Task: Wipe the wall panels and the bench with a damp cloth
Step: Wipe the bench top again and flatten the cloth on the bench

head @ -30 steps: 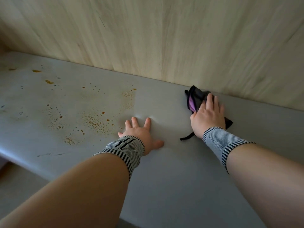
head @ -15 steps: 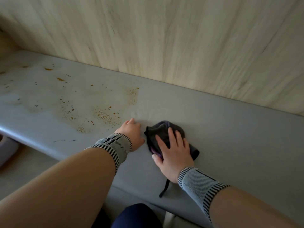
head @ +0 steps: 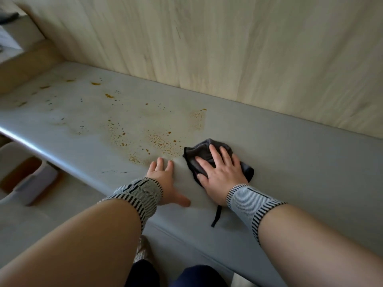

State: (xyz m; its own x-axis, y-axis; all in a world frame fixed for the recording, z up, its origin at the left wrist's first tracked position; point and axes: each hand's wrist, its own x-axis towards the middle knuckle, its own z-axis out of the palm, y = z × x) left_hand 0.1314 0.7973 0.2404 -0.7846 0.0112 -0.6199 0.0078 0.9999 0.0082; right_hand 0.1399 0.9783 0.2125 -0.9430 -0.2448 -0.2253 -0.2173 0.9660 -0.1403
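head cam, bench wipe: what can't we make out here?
- Head view: most of the cloth lies under the right hand; dampness unreadable.
- Bench surface beneath the left hand is covered.
- Wall panel is motion-blurred; dirt unreadable.
- White container is cut off by the left edge.

The right hand (head: 222, 175) has slid the cloth (head: 199, 151) toward the stains (head: 159, 141).

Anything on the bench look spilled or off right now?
Yes: orange-brown splatter speckles the grey bench, spreading leftward from beside the dark cloth under the right hand. That patch looks unwiped.
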